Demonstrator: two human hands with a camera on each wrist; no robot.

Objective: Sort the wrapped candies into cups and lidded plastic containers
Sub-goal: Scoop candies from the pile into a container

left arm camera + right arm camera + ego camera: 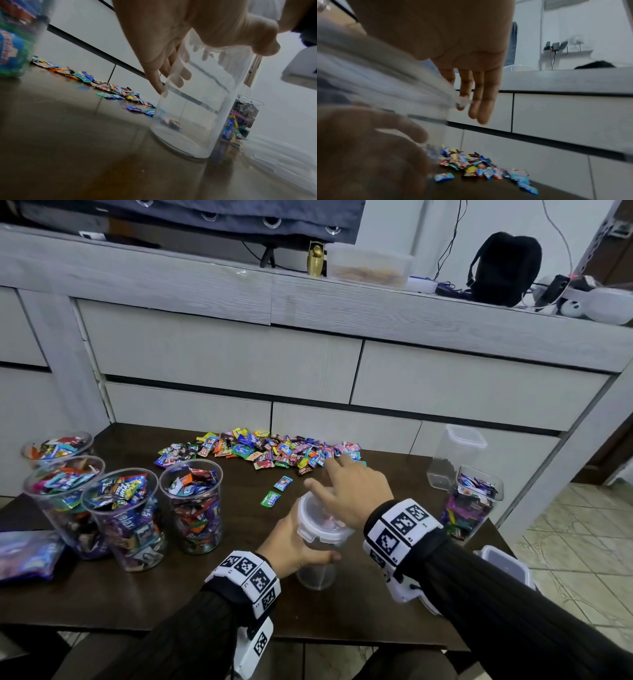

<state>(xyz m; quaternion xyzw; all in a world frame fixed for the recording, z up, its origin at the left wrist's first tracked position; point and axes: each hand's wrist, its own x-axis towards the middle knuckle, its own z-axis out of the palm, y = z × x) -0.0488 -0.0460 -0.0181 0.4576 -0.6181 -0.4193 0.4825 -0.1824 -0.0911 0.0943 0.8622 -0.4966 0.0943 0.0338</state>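
- Our left hand (291,546) grips the clear round container (317,559) near the front edge of the desk (171,594); the fingers (178,79) curl round its far wall and the thumb lies along the near wall.
- The container stands upright on the desk, with a few wrapped candies at its bottom.
- Our right hand (352,491) rests on the container's lid (322,522), with its fingers (479,102) straight and loosely spread, reaching past the rim. It grips nothing.
- The loose candy pile (260,451) lies along the back edge of the desk.
- Four filled cups (191,505) stand at the left edge.
- A filled square container (472,501) stands open near the right edge.
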